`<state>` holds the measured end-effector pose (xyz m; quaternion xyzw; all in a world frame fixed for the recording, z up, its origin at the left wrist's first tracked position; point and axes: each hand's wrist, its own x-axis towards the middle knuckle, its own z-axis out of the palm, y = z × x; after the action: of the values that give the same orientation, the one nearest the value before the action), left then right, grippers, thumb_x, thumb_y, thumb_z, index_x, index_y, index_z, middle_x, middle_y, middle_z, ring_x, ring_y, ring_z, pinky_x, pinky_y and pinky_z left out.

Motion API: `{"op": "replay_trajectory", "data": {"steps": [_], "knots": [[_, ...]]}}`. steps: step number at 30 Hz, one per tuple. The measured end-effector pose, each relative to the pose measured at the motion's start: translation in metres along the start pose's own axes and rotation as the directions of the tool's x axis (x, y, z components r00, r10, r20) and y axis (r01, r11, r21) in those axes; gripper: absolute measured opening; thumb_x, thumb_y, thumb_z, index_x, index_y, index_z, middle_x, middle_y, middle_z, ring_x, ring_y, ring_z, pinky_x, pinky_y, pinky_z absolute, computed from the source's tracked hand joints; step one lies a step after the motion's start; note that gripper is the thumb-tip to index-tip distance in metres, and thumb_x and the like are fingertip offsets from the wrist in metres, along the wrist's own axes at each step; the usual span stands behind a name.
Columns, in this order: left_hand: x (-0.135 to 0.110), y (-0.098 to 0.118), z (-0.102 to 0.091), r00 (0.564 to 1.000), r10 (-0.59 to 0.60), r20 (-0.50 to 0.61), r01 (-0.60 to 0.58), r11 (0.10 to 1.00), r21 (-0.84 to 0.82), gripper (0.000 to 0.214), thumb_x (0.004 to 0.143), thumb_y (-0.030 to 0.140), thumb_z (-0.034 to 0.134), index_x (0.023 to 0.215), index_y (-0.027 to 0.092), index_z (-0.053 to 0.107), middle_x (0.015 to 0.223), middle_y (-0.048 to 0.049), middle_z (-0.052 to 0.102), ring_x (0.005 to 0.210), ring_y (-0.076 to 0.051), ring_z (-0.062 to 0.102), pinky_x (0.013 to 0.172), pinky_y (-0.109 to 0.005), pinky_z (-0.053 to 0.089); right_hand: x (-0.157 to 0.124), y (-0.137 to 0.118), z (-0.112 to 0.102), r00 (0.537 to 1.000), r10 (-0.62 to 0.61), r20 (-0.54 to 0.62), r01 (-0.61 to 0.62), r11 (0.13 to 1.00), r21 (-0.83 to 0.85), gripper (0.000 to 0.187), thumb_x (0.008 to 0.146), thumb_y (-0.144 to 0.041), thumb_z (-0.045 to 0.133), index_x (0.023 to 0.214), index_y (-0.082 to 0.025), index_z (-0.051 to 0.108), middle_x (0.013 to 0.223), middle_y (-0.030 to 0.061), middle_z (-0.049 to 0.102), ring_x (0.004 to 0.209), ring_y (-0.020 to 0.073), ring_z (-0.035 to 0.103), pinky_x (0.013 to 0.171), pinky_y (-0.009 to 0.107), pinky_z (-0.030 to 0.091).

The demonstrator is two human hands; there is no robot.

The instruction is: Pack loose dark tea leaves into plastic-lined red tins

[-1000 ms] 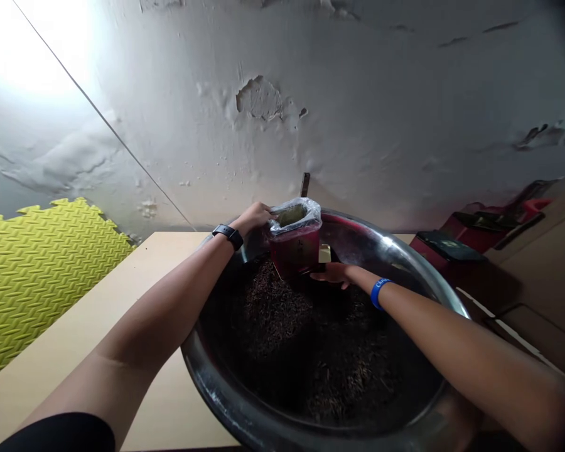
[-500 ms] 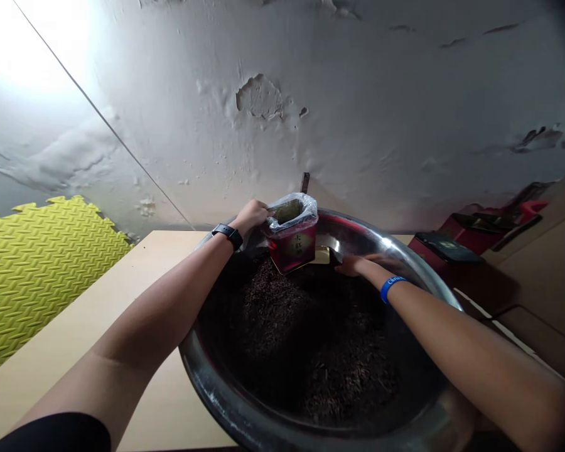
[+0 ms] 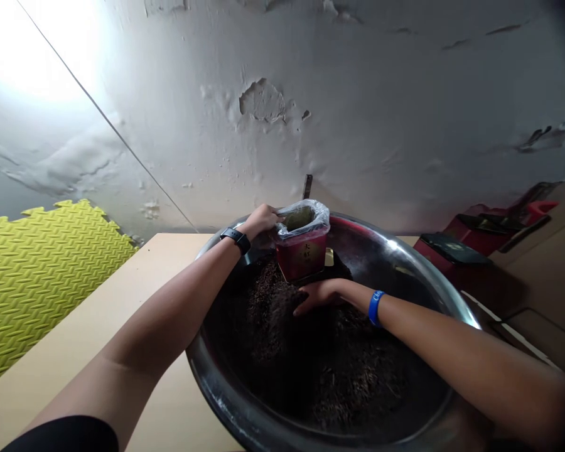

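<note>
A dark red tin (image 3: 301, 258) with a gold panel and dark Chinese characters stands tilted at the far side of a large steel basin (image 3: 426, 267). Clear plastic lining (image 3: 317, 213) is folded over its rim. With closed fingers, my left hand (image 3: 262, 220) grips the tin's upper left rim and lining. Loose dark tea leaves (image 3: 348, 389) cover the bottom of the basin. My right hand (image 3: 322, 294) is down among them just in front of the tin, fingers curled around a clump; some fingertips are hidden. A gold-coloured metal piece (image 3: 329, 257) shows behind the tin's right side.
The basin stands on a pale wooden table (image 3: 169, 263) against a peeling wall (image 3: 386, 113). Yellow foam matting (image 3: 42, 276) lies at left. On the right are several dark red tins (image 3: 445, 254) beside a cardboard box (image 3: 555, 232).
My right hand has moved left and nearer, from beside the gold piece into the leaves before the tin. My left hand keeps its hold. The view has shifted slightly.
</note>
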<state>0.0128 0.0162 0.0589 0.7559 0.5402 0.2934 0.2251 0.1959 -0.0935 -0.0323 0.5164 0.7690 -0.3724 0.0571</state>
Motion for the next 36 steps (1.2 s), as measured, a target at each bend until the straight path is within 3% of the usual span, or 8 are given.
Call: {"op": "replay_trajectory", "data": {"steps": [3, 9, 16, 20, 26, 29, 34, 36], "knots": [[0.000, 0.001, 0.002, 0.999, 0.024, 0.041, -0.024, 1.000, 0.015, 0.024, 0.067, 0.032, 0.063, 0.076, 0.010, 0.069, 0.049, 0.0014, 0.049, 0.046, -0.008, 0.038, 0.048, -0.023, 0.027, -0.008, -0.033, 0.002, 0.954, -0.174, 0.245, 0.186, 0.982, -0.027, 0.074, 0.053, -0.052, 0.073, 0.118, -0.020, 0.057, 0.117, 0.0077, 0.059, 0.103, 0.0240, 0.056, 0.084, 0.031, 0.044], [-0.015, 0.016, 0.009, 0.966, 0.081, 0.244, -0.088, 0.996, 0.017, 0.019, 0.060, 0.024, 0.064, 0.073, 0.012, 0.069, 0.045, 0.0047, 0.045, 0.046, -0.006, 0.034, 0.046, -0.020, 0.026, -0.049, -0.070, -0.036, 0.787, -0.516, 0.338, 0.557, 0.830, -0.029, 0.027, 0.074, -0.033, 0.060, 0.096, -0.017, 0.064, 0.094, 0.0019, 0.064, 0.089, 0.0163, 0.057, 0.082, 0.025, 0.042], [-0.031, 0.033, 0.030, 0.898, 0.215, 0.385, -0.236, 0.972, 0.009, 0.017, 0.060, 0.029, 0.062, 0.056, 0.012, 0.061, 0.047, 0.0023, 0.044, 0.045, -0.007, 0.034, 0.044, -0.022, 0.024, -0.091, -0.051, -0.075, 0.846, -0.475, -0.241, 0.529, 0.806, 0.267, 0.018, 0.075, -0.031, 0.058, 0.089, -0.019, 0.057, 0.080, 0.0011, 0.057, 0.066, 0.0118, 0.054, 0.059, 0.024, 0.044], [-0.029, 0.032, 0.032, 0.888, 0.253, 0.385, -0.292, 0.955, 0.047, 0.022, 0.065, 0.033, 0.060, 0.055, 0.013, 0.061, 0.046, 0.0022, 0.041, 0.043, -0.007, 0.030, 0.044, -0.024, 0.023, -0.082, -0.041, -0.076, 0.751, -0.371, -0.547, 0.547, 0.812, 0.201, 0.021, 0.076, -0.034, 0.056, 0.092, -0.019, 0.056, 0.075, 0.0011, 0.059, 0.065, 0.0133, 0.054, 0.060, 0.027, 0.045], [-0.032, 0.031, 0.026, 0.900, 0.258, 0.350, -0.286, 0.958, 0.029, 0.011, 0.062, 0.016, 0.053, 0.062, 0.012, 0.064, 0.048, 0.0011, 0.047, 0.046, -0.007, 0.037, 0.044, -0.021, 0.025, -0.059, -0.038, -0.069, 0.711, -0.427, -0.559, 0.486, 0.872, -0.048, 0.027, 0.078, -0.036, 0.053, 0.096, -0.018, 0.062, 0.098, 0.0046, 0.064, 0.092, 0.0183, 0.057, 0.083, 0.032, 0.043], [-0.034, 0.030, 0.024, 0.910, 0.273, 0.313, -0.298, 0.954, 0.034, 0.014, 0.065, 0.022, 0.054, 0.060, 0.012, 0.062, 0.048, 0.0016, 0.044, 0.046, -0.007, 0.037, 0.044, -0.021, 0.025, -0.056, -0.037, -0.065, 0.609, -0.443, -0.658, 0.454, 0.875, -0.170, 0.026, 0.083, -0.033, 0.046, 0.097, -0.018, 0.062, 0.093, 0.0040, 0.065, 0.086, 0.0176, 0.057, 0.080, 0.032, 0.043], [-0.029, 0.025, 0.018, 0.956, 0.254, 0.147, -0.267, 0.961, 0.077, 0.023, 0.069, 0.031, 0.055, 0.066, 0.011, 0.066, 0.051, -0.0008, 0.050, 0.049, -0.009, 0.041, 0.047, -0.022, 0.028, -0.063, -0.040, -0.061, 0.289, -0.543, -0.788, 0.380, 0.821, -0.426, 0.021, 0.080, -0.016, 0.041, 0.086, -0.019, 0.061, 0.093, 0.0061, 0.061, 0.089, 0.0187, 0.055, 0.085, 0.032, 0.041], [-0.024, 0.021, 0.015, 0.964, 0.264, 0.044, -0.267, 0.957, 0.116, 0.024, 0.070, 0.031, 0.056, 0.071, 0.011, 0.068, 0.055, -0.0022, 0.054, 0.053, -0.011, 0.045, 0.050, -0.023, 0.030, -0.063, -0.045, -0.055, 0.282, -0.536, -0.796, 0.372, 0.825, -0.425, 0.021, 0.079, -0.014, 0.040, 0.082, -0.019, 0.060, 0.091, 0.0062, 0.061, 0.089, 0.0192, 0.055, 0.085, 0.033, 0.041]]}}
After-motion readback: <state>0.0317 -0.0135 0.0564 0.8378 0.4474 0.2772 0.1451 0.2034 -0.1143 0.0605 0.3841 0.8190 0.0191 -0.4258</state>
